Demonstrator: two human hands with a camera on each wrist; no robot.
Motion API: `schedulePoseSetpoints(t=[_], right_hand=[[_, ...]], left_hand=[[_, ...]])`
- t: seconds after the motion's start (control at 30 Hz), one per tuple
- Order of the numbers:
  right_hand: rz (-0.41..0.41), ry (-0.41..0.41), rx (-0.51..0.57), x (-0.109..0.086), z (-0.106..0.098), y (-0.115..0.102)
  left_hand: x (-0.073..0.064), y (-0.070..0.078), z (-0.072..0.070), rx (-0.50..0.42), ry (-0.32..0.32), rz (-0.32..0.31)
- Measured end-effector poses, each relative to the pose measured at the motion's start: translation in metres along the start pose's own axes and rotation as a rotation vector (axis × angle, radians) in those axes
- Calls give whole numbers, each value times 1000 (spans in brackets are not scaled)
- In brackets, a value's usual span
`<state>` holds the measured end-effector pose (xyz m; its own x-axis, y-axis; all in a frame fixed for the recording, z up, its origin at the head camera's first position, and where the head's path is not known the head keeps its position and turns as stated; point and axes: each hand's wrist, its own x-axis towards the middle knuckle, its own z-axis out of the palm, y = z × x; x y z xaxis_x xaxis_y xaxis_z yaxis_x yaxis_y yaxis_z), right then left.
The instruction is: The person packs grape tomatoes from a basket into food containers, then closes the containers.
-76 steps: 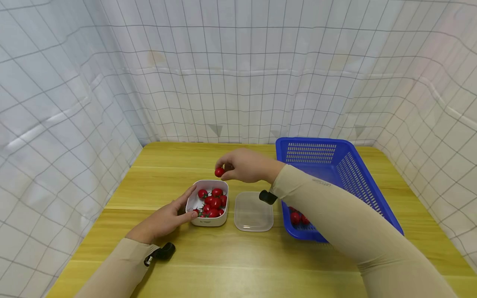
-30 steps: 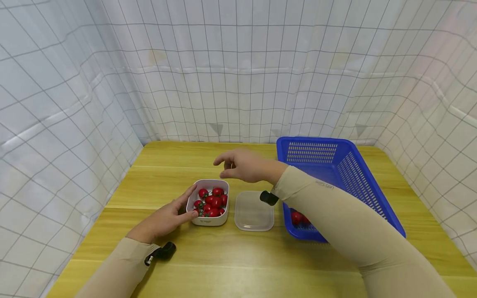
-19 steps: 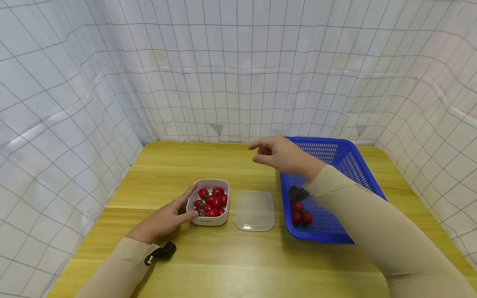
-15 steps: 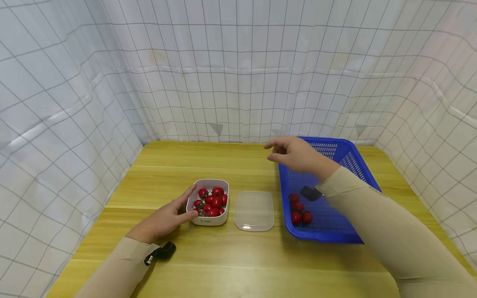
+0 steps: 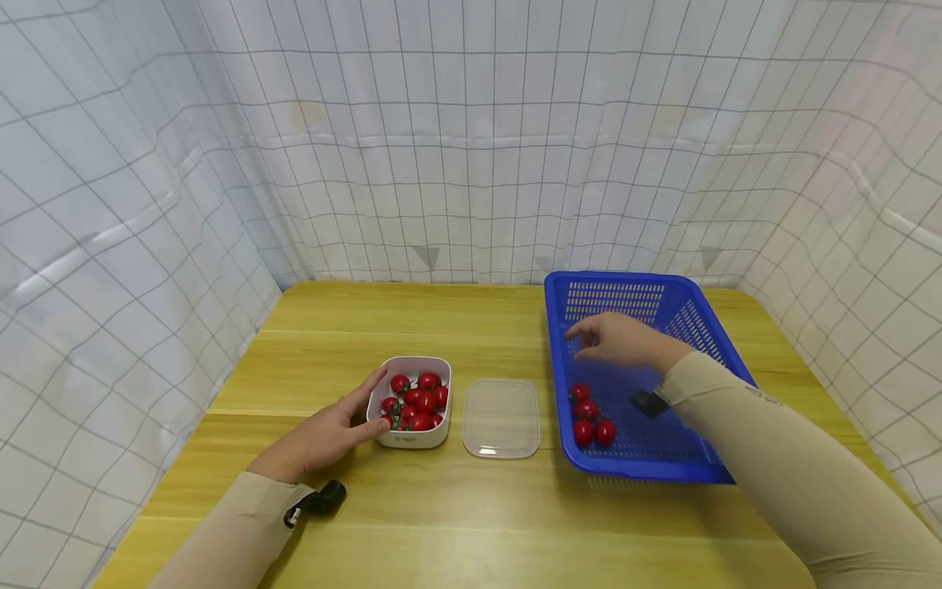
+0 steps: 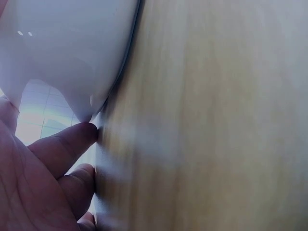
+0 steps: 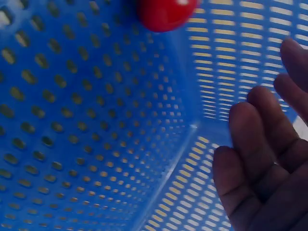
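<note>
My left hand (image 5: 334, 429) holds a white food container (image 5: 414, 439) at its left side, thumb at the near rim and fingers along the far-left wall. Several cherry tomatoes (image 5: 425, 401) with green stems lie in the container. In the left wrist view, fingers (image 6: 67, 144) are low by the wall of the container (image 6: 72, 43). My right hand (image 5: 618, 339) hovers inside the blue basket (image 5: 555, 360), fingers loosely bent around nothing. More cherry tomatoes (image 5: 585, 409) sit in the basket's near-left part; the right wrist view shows one tomato (image 7: 166, 12) apart from the fingers (image 7: 245, 125).
Between container and basket, a translucent square lid (image 5: 502, 419) lies flat on the wooden table (image 5: 441, 523). The basket has raised slotted walls. A white gridded curtain (image 5: 471, 164) encloses the table at the back and sides.
My right hand released a cherry tomato into the container, then moved right and down into the basket, uncovering the tomatoes there. My left hand has stayed at the container.
</note>
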<state>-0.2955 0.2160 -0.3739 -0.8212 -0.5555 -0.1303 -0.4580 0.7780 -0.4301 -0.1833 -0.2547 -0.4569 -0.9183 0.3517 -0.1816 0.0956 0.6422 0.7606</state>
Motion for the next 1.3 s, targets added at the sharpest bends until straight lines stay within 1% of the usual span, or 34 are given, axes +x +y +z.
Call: schedulePoseSetpoints(t=[0.13,0.3,0.43,0.57,0.63,0.73,0.83,0.9,0.97,1.1,1.3], right_hand=[[-13,-100,-17,-3,4,4],[-4,-198,-10,-3,9,7],[17,-250,22,-3,12,10],[8,-286,49,-2,17,15],[-1,-300,49,-2,19,17],[9,-310,56,0,23,21],[27,-311,70,1,25,23],[23,-312,76,1,25,24],[37,-312,89,2,26,25],[38,-314,90,3,27,26],[44,-320,87,5,29,29]], left_hand=[[0,1,0,-8,2,6],[0,2,0,-10,4,3],[0,2,1,-8,4,0],[1,1,1,-18,3,4],[1,1,1,-23,1,7],[1,2,1,-16,1,11],[0,4,0,-2,3,9],[-1,5,-1,7,2,11],[-1,5,-1,7,2,13],[-2,5,-1,7,4,16],[-1,3,1,-5,7,1]])
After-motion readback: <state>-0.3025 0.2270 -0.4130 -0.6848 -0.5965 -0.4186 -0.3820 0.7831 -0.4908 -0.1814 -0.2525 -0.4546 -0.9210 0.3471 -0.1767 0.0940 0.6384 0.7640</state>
